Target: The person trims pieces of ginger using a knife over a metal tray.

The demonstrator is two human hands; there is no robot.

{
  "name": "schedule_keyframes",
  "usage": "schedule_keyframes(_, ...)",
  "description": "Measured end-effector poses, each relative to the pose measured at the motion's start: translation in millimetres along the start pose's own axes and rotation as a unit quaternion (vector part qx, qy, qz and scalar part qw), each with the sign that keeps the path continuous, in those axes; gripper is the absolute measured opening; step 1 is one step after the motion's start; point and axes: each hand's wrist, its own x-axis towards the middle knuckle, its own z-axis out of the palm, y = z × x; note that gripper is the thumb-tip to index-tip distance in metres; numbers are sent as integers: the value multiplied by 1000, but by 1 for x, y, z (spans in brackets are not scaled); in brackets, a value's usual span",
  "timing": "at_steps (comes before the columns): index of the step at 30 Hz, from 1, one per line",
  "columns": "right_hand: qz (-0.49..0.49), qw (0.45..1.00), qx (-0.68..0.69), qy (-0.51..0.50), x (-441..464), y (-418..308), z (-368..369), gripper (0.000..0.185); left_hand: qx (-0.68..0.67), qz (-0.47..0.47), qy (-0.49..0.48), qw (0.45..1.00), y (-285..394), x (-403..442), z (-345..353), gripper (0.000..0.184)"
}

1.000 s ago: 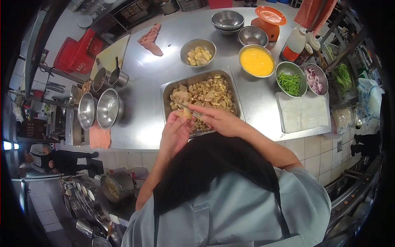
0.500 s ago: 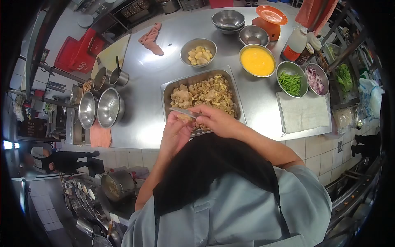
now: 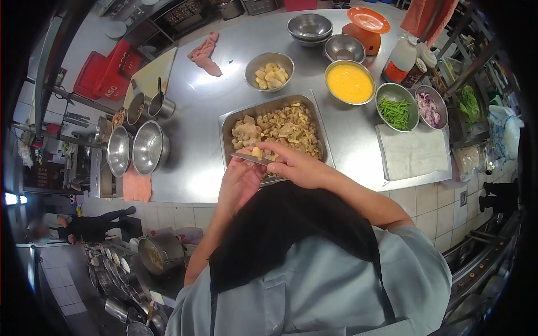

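Observation:
My right hand [image 3: 297, 166] is closed round a small knife [image 3: 249, 159], its blade pointing left across my left hand. In my left hand [image 3: 240, 178] I hold a pale yellow piece of what looks like ginger root [image 3: 257, 152], whose top shows just above the blade. Both hands are over the near edge of a deep steel tray [image 3: 223, 131]. Inside the tray lie many brownish, knobbly pieces of the same kind [image 3: 286, 126]. Behind it stands a steel bowl [image 3: 250, 67] with smooth, peeled-looking yellow pieces [image 3: 272, 75].
To the right are bowls of yellow liquid [image 3: 350, 82], cut green vegetables [image 3: 395, 113] and purple-white onion pieces [image 3: 428, 109], plus a folded cloth [image 3: 414, 151]. An orange scale [image 3: 367, 25] stands behind. At left are steel bowls [image 3: 150, 147] and pots. A person [image 3: 92, 224] is further left.
The knife blade has turned from slanting up-left to lying lower across my left hand. The yellow piece now shows above the blade instead of below it.

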Motion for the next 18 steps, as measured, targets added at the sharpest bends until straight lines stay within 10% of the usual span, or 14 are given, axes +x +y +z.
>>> schedule_keyframes(13, 87, 984, 151, -25, -4, 5, -21, 57, 94, -8, -8, 995, 2, -2, 0, 55)
schedule_keyframes(18, 60, 998, 0, -2, -5, 9, -18, 55, 139, 23, -12, 990, -1, 0, -8, 48)
